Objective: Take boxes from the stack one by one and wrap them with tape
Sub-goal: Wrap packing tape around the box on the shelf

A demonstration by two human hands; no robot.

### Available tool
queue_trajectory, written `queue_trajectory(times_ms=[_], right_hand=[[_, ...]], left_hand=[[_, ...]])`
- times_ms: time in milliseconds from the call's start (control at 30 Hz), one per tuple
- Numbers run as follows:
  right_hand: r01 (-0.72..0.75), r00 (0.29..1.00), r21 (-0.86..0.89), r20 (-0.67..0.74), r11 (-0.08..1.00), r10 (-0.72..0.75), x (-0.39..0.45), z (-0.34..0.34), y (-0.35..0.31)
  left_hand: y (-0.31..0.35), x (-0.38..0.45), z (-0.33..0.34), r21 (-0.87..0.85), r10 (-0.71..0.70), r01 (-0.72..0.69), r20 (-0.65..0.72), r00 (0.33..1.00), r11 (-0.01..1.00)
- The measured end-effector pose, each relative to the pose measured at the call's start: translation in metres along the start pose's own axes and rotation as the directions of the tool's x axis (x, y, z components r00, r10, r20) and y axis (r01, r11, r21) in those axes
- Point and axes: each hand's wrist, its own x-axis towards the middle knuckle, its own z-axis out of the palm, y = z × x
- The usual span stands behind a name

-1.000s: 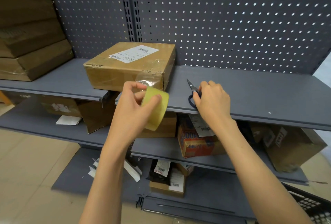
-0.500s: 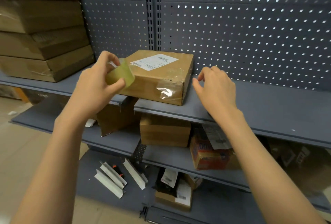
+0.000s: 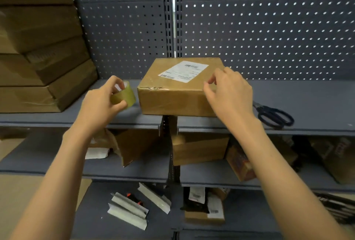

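Grey perforated backing panels stand behind a grey metal shelf (image 3: 288, 105) on which the work is done. One cardboard box (image 3: 172, 97) sits at the shelf's front edge, straddling the joint between two shelf sections. My left hand (image 3: 99, 105) grips the roll of clear tape (image 3: 124, 96), fingers curled round it with a fingertip in the core, just beside the box's left face. My right hand (image 3: 230, 92) rests at the box's near right top edge, fingers bent and touching the cardboard; I cannot tell whether it pinches a tape end. Black scissors (image 3: 274, 116) lie on the shelf to the right, clear of both hands. The stack of boxes (image 3: 42, 63) stands at far left.

Risks, in my judgement:
- The box lies close to the shelf lip; a sideways pull on the tape could drag it over the edge.
- Clear tape is hard to see; a loose end may fold back and stick to itself.
- The near top edge shows a tear under earlier tape; tension there could widen it.
- Fresh tape could cover the barcodes.

Markings: a white shipping label (image 3: 183, 71) on the box top carries barcodes; its print is too small to read. No brand is legible.
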Motion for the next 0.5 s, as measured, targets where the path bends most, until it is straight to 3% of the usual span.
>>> queue_trajectory(times_ms=[167,500], right_hand=[[-0.054,0.998,-0.038,-0.033,0.998,0.053,-0.006,0.006,-0.015],[-0.114,0.993,-0.068,-0.045,0.991,0.111,-0.016,0.006,-0.009]], left_hand=[[-0.032,0.011,0.016,0.145,0.030,-0.038,0.058,0.998,0.989],[-0.050,0.014,0.035,0.238,-0.014,0.000,0.058,0.998,0.971]])
